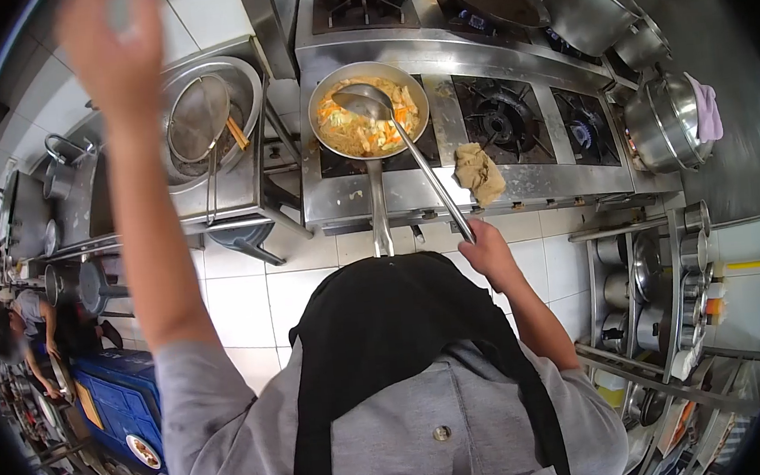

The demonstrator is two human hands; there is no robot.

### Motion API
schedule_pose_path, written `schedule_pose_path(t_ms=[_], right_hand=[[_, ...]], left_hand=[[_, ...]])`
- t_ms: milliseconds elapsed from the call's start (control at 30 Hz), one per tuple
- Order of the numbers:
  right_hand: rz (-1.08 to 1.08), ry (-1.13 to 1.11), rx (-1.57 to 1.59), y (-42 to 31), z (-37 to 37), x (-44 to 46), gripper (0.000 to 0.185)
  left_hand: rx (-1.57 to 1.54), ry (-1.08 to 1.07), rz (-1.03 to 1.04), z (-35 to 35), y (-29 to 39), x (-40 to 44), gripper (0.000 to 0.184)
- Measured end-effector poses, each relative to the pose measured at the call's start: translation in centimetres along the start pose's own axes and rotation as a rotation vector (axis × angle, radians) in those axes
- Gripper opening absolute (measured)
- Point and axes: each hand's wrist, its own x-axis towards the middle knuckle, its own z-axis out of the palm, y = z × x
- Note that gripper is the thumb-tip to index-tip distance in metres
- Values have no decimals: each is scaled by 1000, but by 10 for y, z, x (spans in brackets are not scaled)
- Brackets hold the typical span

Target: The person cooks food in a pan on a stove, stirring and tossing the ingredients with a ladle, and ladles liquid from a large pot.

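My right hand (489, 252) is closed round the end of a long-handled steel ladle (429, 176). The ladle's bowl rests in a frying pan (378, 204) on the front-left burner, among noodles (359, 139) with orange and pale green vegetable pieces in broth. Raised at the upper left, my left hand (111, 58) is smeared by motion, so its fingers are unclear. Below and right of it, a round mesh strainer (199, 118) lies across a large metal basin (247, 78), with wooden chopsticks (237, 133) beside the mesh.
A crumpled tan cloth (479, 174) lies on the stove's front edge, near a lit burner (582, 132). A wok (495, 1) and large pots (589, 7) occupy the back right. Shelves of pots (616, 290) stand at right. Another person (34, 318) works at far left.
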Motion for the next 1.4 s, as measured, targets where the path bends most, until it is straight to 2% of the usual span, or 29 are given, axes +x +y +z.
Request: schedule_pose_path(t_ms=[33, 67, 100, 133, 167, 200, 233, 267, 300, 333, 400, 467, 533, 567, 733, 800, 867, 933, 967, 1100, 1167, 1333, 1400], right_hand=[[24, -39, 57, 0, -7, -10, 24], [50, -77, 114, -3, -13, -19, 23], [53, -69, 120, -8, -20, -28, 23], [142, -148, 145, -15, -28, -36, 22], [232, -229, 167, -18, -33, -39, 22], [245, -228, 164, -16, -33, -41, 22], [196, -235, 130, -13, -30, -44, 21], [136, -238, 95, -10, -27, -41, 21], [88, -198, 99, -8, -20, -40, 13], [69, -194, 97, -7, -20, -40, 14], [169, -255, 141, -29, -30, -42, 17], [151, -232, 78, -18, -29, -42, 18], [127, -209, 19, -7, -28, -39, 18], [78, -204, -16, -1, -29, -38, 18], [38, -265, -84, 3, -40, -26, 20], [-54, -174, -149, 11, -34, -14, 21], [-33, -162, -149, 10, -30, 2, 23], [-20, -137, -159, 10, -34, 12, 24], [-19, -133, -187, 11, -34, 15, 25], [-16, -136, -271, 16, -33, 11, 25], [2, -172, -306, 18, -34, 4, 25], [4, -220, -317, 26, -39, 2, 23], [-60, -176, -294, 31, -39, 12, 22]], left_hand=[[-262, -199, -166, -26, 39, -51, 26], [-503, -403, -120, -45, 69, -101, 20], [-826, -769, -477, -66, 98, -171, 20], [-984, -1083, -711, -87, 123, -219, 19], [-773, -1416, -809, -107, 158, -235, 23], [-984, -1602, -1063, -111, 172, -283, 28], [-991, -1607, -1076, -114, 186, -301, 28], [-1251, -1583, -1657, -113, 199, -311, 29], [-1489, -1439, -2250, -108, 206, -313, 30], [-1493, -1433, -2248, -104, 208, -315, 30], [-1739, -1284, -2493, -92, 213, -306, 29], [-1682, -1257, -2517, -84, 225, -311, 25], [-2051, -1269, -2431, -74, 228, -341, 27], [-1778, -1259, -2483, -81, 233, -304, 31], [-1735, -1279, -2486, -86, 218, -288, 27], [-1675, -1298, -2432, -70, 217, -284, 25], [-1730, -1272, -2411, -71, 216, -295, 24], [-1669, -1313, -2293, -95, 216, -301, 23], [-1482, -1410, -2322, -111, 214, -300, 24], [-1486, -1403, -2308, -110, 211, -310, 23], [-1542, -1274, -2462, -91, 218, -311, 27], [-1638, -1236, -2433, -82, 226, -312, 26], [-1651, -1237, -2447, -74, 228, -309, 25]])
